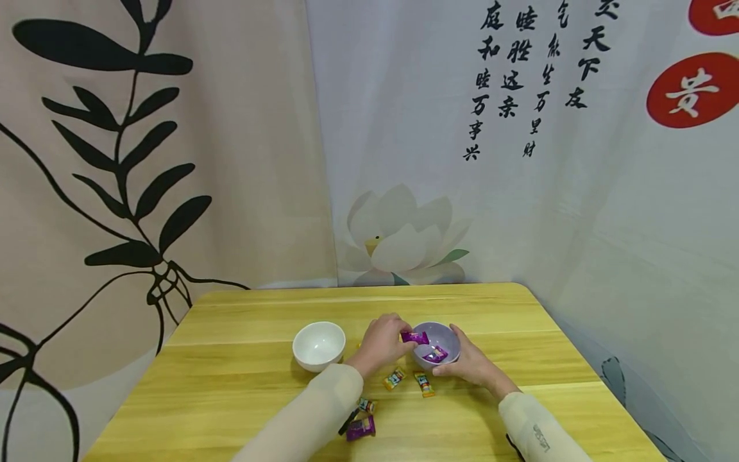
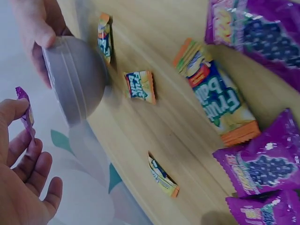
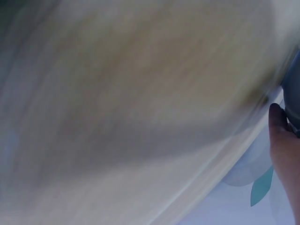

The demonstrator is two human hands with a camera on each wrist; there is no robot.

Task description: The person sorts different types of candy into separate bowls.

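Note:
My left hand [image 1: 382, 345] pinches a purple-wrapped candy [image 1: 414, 337] between thumb and fingers, over the left side of a lilac bowl [image 1: 449, 339]. Inside that bowl lies another purple candy [image 1: 435, 354]. My right hand [image 1: 472, 367] holds the bowl from the right, thumb at the near side and fingers at the far side. In the left wrist view the pinched candy [image 2: 27, 112] is seen edge-on, apart from the bowl's wall [image 2: 77, 77]. The right wrist view is blurred and shows only part of the right hand [image 3: 285, 150] against the bowl.
A white bowl [image 1: 319, 346] stands left of the left hand. Yellow-orange candies [image 1: 394, 378] lie in front of the lilac bowl. Nearer, by the left sleeve, are a purple candy [image 1: 361, 428] and a yellow one [image 1: 366, 405]. More purple packets [image 2: 269, 166] show in the left wrist view.

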